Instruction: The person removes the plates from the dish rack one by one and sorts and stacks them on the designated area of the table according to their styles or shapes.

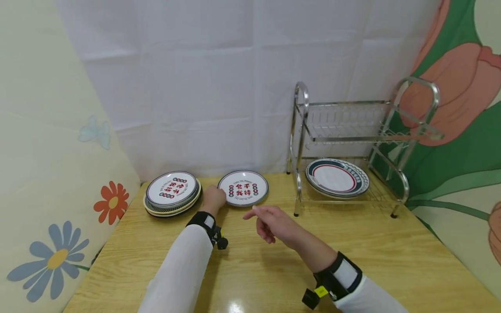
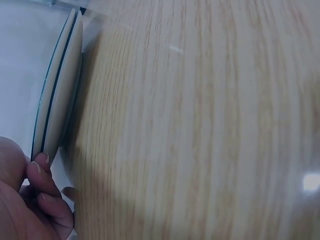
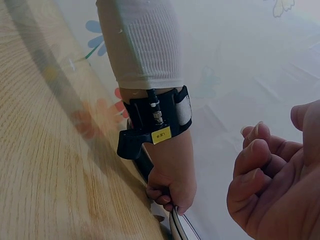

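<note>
My left hand [image 1: 213, 199] pinches the near left edge of a white plate [image 1: 243, 188] with a dark rim and red characters, lying at the middle of the table's back. From the left wrist view, this is two stacked plates [image 2: 56, 95] seen edge-on, the thumb and fingers at their rims. My right hand [image 1: 278, 224] hovers in front and to the right, holding nothing; its index finger points left and the others curl loosely. To the left of my left hand stands a stack of plates [image 1: 172, 190] topped by a matching plate.
A two-tier metal dish rack [image 1: 352, 139] stands at the back right. On its lower level lie stacked plates [image 1: 336, 178], the top one with a red ring. A white cloth [image 1: 195, 87] hangs behind the wooden table [image 1: 250, 265], and painted walls flank it.
</note>
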`<action>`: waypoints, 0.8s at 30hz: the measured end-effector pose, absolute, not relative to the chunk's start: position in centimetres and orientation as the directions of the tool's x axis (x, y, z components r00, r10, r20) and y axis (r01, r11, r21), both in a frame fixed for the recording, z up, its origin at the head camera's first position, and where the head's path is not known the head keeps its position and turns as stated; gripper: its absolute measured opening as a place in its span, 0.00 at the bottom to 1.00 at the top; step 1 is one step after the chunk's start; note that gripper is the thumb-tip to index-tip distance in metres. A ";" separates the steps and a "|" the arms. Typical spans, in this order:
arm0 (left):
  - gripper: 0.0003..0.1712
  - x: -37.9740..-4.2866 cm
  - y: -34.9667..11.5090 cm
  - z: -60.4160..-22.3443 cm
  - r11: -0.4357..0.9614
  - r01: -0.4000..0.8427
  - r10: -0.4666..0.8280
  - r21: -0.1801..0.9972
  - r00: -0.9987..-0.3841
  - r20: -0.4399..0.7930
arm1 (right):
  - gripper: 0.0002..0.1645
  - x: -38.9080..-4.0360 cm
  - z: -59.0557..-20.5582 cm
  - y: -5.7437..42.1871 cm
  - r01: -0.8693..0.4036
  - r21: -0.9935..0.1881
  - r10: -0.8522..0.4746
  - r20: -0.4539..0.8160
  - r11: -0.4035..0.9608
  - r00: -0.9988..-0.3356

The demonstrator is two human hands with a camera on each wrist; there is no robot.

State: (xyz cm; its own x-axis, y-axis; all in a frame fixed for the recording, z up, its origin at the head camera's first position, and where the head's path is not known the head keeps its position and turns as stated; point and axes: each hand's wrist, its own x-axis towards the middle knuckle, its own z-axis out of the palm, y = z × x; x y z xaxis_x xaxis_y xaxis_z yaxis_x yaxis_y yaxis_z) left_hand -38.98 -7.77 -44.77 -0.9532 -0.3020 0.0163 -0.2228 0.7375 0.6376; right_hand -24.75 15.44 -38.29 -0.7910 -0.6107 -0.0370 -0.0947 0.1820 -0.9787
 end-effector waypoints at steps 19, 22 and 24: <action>0.35 -36.4 -9.9 -41.8 0.424 -0.146 -0.189 0.894 -0.979 -0.071 | 0.23 -25.4 -33.7 19.7 -0.370 -0.891 -0.501 0.202 0.262 -0.841; 0.34 -35.0 -9.7 -40.9 0.327 -0.130 -0.126 0.936 -0.988 -0.093 | 0.20 -26.3 -33.2 21.6 -0.401 -0.839 -0.449 0.216 0.369 -0.867; 0.32 -33.7 -9.5 -40.4 0.259 -0.116 -0.083 0.959 -0.992 -0.098 | 0.19 -27.3 -33.0 23.0 -0.429 -0.781 -0.421 0.237 0.454 -0.876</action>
